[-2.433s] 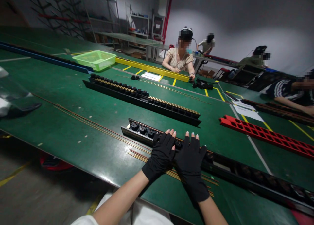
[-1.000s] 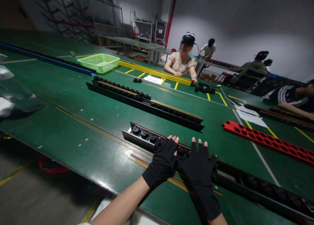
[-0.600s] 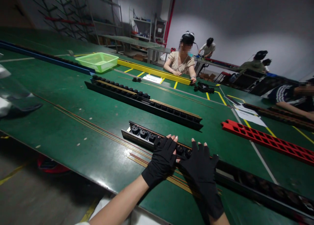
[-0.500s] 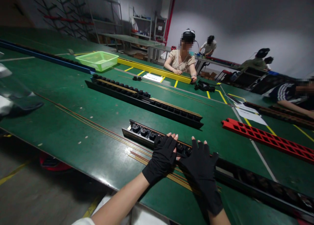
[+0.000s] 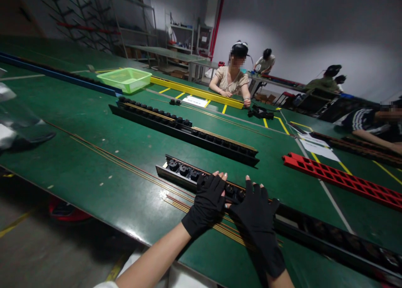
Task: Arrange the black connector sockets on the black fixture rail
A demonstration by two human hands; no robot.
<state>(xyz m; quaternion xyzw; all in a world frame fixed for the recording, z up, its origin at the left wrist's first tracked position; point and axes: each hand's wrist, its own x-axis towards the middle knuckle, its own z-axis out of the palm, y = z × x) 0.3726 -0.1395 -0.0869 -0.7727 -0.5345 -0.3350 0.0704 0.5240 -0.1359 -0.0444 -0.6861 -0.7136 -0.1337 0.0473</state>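
A long black channel rail (image 5: 161, 172) with a row of black round-topped blocks (image 5: 184, 169) inside lies across the green table in front of me. My left hand (image 5: 211, 193), in a black fingerless glove, lies over it, fingers across to the far wall. Just right of it, my right hand (image 5: 256, 208), gloved alike, straddles the same rail with fingers a little spread and the thumb at the near wall. Both grip the rail; their undersides are hidden. Thin brass-coloured rods (image 5: 180, 204) lie beside the rail, partly under my wrists.
A second black rail (image 5: 188, 137) with blocks and rods lies beyond. Right of it is a red slotted rail (image 5: 342, 179). Farther back are a green basket (image 5: 125, 79), a yellow rail (image 5: 197, 92) and a seated person (image 5: 232, 78). The near table edge (image 5: 94, 216) runs at left.
The view has shifted very slightly. Both hands stay at the same spots on the black rail, and nothing was picked up or let go.
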